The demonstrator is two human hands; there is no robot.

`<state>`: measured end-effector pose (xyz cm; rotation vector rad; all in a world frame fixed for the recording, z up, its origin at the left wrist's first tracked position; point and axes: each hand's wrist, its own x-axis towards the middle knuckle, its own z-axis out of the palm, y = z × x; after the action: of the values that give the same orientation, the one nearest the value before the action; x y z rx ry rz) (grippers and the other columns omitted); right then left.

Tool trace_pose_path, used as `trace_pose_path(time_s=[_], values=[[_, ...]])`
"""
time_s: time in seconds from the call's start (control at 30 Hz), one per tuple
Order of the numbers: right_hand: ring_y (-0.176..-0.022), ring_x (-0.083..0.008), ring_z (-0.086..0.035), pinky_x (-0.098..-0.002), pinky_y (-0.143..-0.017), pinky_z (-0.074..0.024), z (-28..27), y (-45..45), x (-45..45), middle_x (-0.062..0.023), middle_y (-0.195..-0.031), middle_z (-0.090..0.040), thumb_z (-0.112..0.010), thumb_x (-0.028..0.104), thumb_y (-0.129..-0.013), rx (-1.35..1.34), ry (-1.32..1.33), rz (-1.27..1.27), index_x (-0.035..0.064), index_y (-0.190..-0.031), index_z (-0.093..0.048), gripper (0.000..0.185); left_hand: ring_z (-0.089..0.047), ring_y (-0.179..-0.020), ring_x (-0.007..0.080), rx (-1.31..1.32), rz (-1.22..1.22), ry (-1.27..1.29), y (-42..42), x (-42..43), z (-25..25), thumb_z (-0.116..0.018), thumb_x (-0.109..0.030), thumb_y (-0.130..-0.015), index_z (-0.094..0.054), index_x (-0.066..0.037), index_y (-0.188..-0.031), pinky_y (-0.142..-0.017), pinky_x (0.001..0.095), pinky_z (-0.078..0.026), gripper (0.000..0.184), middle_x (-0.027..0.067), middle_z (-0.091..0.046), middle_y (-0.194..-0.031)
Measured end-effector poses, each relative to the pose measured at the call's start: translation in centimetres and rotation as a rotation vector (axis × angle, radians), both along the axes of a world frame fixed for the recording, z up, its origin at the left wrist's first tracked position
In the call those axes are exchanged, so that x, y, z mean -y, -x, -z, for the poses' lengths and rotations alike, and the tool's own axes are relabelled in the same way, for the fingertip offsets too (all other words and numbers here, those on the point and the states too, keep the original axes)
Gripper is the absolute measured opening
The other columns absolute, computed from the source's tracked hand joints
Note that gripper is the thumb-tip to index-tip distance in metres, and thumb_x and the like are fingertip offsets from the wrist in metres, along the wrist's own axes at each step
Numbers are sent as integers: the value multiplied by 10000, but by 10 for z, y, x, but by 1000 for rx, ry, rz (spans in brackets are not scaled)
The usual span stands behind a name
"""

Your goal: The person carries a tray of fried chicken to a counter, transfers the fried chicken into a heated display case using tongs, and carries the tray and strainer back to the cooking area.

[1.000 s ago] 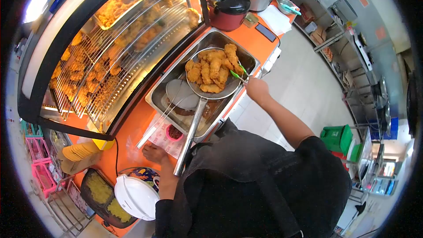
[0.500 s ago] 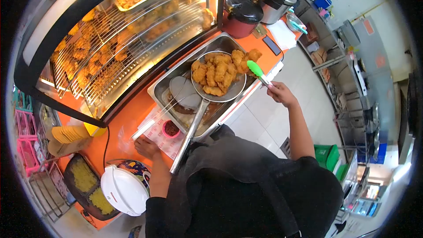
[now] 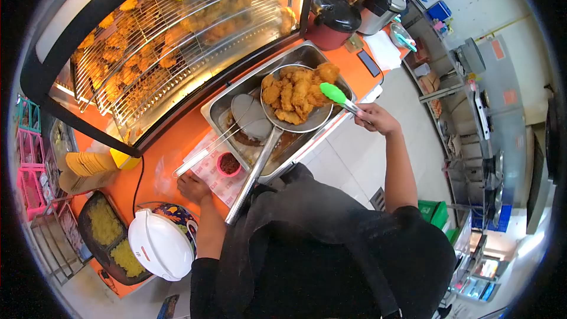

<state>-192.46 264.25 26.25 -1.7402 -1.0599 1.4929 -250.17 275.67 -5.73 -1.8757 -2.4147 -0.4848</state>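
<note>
My right hand (image 3: 378, 119) grips metal tongs with green tips (image 3: 335, 93). Those tips are at the right side of a pile of fried chicken (image 3: 295, 97), touching or just above a piece. The pile fills a round strainer (image 3: 328, 123), which lies across a steel pan (image 3: 274, 168), its long handle sloping toward my body. My left hand (image 3: 193, 188) lies low on the orange counter, fingers loosely extended beside the handle end of a second, wire-handled skimmer (image 3: 251, 117). Whether the fingers touch that handle is unclear.
A lit glass warming cabinet (image 3: 248, 71) with fried pieces on racks stands behind the pan. Nearby are a pink-rimmed cup of dark sauce (image 3: 229, 164), a white lidded container (image 3: 159, 245), a black two-part tray (image 3: 97, 248), a red cooker (image 3: 331, 20) and a phone (image 3: 368, 63).
The tongs have moved left, inward over the chicken, and the right-hand piece sits closer to the pile. The view has shifted slightly; my left hand stays by the skimmer handle.
</note>
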Motion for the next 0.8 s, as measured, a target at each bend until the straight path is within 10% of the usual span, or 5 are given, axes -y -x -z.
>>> trace_pose_path(time_s=[0.13, 0.17, 0.3, 0.8], values=[[-483, -4, -324, -204, -411, -233, 67, -8, -15, 64, -687, -469, -613, 377, -1026, 11, 32, -41, 58, -1064, -671, 327, -552, -1045, 401, 32, -7, -3, -2, 3, 2, -460, -384, -1023, -571, -33, -1109, -871, 551, -446, 378, 198, -577, -1119], [-544, -89, -489, -273, -480, -389, 82, -13, -19, 4, -716, -568, -646, 427, -995, 101, 109, -14, 34, -1106, -686, 411, -552, -1042, 402, 23, -5, -8, -1, 3, 4, -454, -388, -1027, -572, -33, -1122, -870, 549, -446, 386, 200, -577, -1119], [-966, -363, -682, -474, -877, -517, 121, -29, -6, -201, -1001, -720, -692, 554, -918, 778, -1, -13, -4, -1197, -668, 624, -553, -1038, 408, 14, 24, -22, 3, -1, 11, -425, -404, -1044, -574, -36, -1176, -870, 549, -447, 419, 210, -579, -1128], [-1023, -378, -691, -485, -888, -546, 51, 3, 1, -191, -1042, -727, -729, 469, -886, 1101, 205, -94, 89, -1285, -659, 556, -555, -1014, 444, -14, 14, 24, -4, -1, 9, -360, -411, -1077, -585, -24, -1255, -870, 568, -440, 482, 243, -591, -1103]])
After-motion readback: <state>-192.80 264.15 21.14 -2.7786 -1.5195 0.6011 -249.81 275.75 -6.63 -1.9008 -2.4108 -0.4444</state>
